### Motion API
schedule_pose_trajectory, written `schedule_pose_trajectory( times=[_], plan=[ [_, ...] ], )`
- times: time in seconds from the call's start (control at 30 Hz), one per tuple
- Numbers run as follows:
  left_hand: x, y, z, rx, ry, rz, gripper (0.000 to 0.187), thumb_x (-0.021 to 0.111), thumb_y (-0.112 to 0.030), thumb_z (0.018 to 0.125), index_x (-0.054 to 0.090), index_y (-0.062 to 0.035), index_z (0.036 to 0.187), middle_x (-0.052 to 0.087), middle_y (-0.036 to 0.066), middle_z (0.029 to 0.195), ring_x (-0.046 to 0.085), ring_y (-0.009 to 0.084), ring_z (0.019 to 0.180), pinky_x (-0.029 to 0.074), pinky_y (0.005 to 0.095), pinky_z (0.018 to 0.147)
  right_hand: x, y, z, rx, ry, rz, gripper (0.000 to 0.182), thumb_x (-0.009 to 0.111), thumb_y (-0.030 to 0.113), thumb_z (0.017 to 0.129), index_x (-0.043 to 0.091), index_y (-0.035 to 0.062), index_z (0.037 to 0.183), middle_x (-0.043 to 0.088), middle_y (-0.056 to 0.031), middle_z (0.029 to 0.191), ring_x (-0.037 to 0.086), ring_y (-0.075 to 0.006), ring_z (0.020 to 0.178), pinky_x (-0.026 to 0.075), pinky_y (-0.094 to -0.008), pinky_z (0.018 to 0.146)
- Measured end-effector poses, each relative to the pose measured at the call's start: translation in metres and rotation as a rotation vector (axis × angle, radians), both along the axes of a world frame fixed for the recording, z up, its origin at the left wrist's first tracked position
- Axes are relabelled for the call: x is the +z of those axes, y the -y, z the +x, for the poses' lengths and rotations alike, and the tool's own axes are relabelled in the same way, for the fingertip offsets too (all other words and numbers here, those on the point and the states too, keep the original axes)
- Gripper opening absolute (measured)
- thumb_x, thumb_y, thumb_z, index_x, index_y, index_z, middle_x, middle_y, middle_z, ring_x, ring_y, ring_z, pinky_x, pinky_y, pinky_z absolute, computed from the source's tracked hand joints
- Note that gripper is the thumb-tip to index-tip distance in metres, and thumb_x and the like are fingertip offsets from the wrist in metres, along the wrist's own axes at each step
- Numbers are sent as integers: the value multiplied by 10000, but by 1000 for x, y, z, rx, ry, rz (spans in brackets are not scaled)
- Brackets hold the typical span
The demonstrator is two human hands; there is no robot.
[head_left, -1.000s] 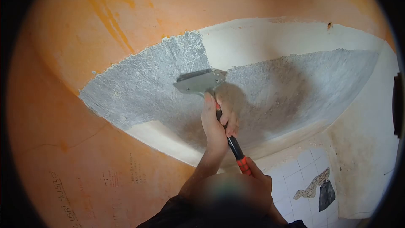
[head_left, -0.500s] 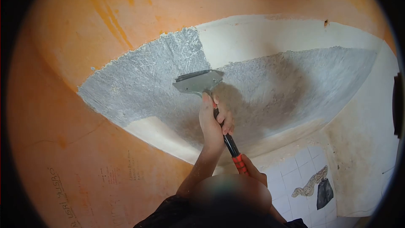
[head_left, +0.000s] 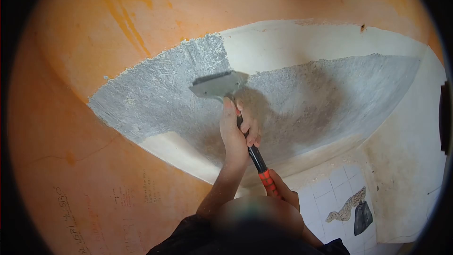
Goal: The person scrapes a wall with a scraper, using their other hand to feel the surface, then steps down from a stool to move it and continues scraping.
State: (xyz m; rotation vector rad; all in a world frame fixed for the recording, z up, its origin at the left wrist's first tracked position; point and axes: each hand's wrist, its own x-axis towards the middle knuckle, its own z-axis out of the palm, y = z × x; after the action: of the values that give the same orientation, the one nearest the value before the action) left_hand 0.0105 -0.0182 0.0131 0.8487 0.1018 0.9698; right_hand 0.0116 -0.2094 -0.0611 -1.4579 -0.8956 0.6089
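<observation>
"Surface?"
"Orange plaster (head_left: pixel 61 89), rough grey patch (head_left: pixel 155 89), white band (head_left: pixel 292 42)."
"Scraper (head_left: pixel 219 85)?"
"Head at the grey patch; left hand (head_left: pixel 236 134) grasping the black shaft (head_left: pixel 257 159), right hand (head_left: pixel 286 193) closed round the red grip (head_left: pixel 267 182)."

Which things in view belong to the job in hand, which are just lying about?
In use:
- wide-bladed scraper, left hand near the blade, right hand at the red grip
- rough grey patch at the blade

Apparently lying about:
- mottled, twisted piece
- dark piece beside it, both over white tiles; exact identity unclear
</observation>
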Motion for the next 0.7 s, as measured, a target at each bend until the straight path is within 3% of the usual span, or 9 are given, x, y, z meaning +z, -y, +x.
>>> schedule_pose_trajectory(
  times=[0.7],
  plan=[
    [8, 1, 2, 14, 32, 28, 352, 305, -453, 1047, 460, -151, 956, 287, -71, 555, 254, 37, 325, 295, 193, 291, 8, -4, 4, -6, 34, 44, 468, 574, 60, 935, 473, 25, 1391, 542, -25, 641, 463, -62, 550, 400, -216, 537]
  ],
)
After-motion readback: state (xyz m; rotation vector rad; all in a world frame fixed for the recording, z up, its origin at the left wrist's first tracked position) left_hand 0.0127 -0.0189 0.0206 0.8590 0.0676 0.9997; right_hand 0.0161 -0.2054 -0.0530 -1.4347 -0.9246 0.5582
